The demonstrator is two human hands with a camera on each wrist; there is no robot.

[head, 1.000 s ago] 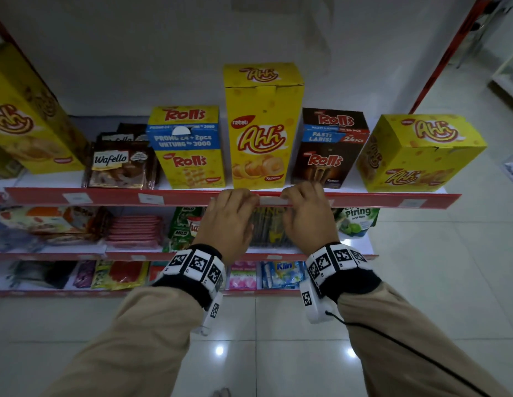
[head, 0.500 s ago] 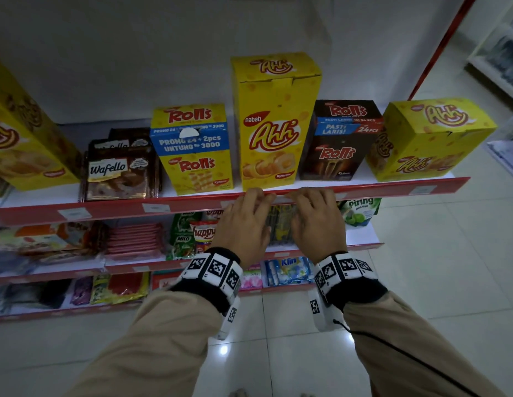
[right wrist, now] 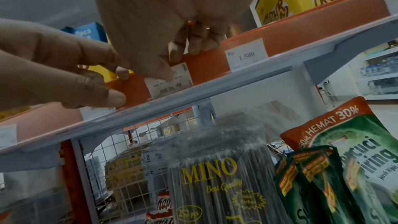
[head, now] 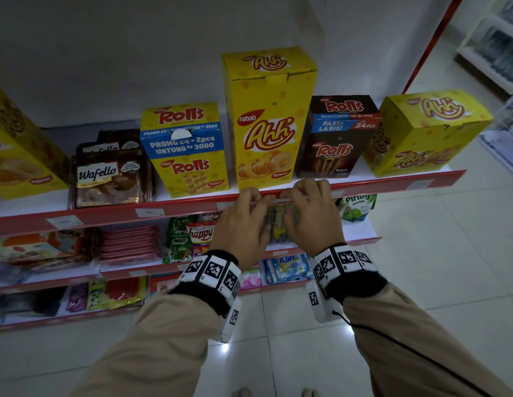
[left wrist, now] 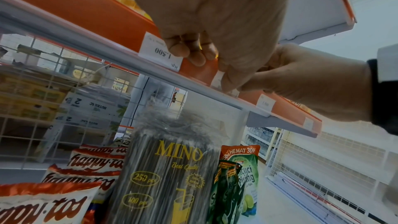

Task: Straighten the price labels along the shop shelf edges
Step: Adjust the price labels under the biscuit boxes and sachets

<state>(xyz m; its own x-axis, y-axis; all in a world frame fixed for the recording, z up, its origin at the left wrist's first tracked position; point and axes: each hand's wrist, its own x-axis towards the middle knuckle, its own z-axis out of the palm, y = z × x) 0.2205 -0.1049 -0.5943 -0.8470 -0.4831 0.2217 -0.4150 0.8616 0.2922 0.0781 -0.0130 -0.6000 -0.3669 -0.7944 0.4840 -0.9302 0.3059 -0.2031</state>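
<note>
Shelf (head: 392, 183) w/ snack boxes (head: 269, 118) (upright)

Tan sleeves (head: 152, 333) — black cuffs, white wristbands (head: 212, 272) bearing black square markers — thin black cable (head: 407, 343) on right.

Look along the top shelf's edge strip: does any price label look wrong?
Yes. The Rp. 10.000 label under the thumb of the right hand sits upside down and slightly tilted in the red edge strip, while the neighbouring Rp. 1.500 label reads upright.
</note>
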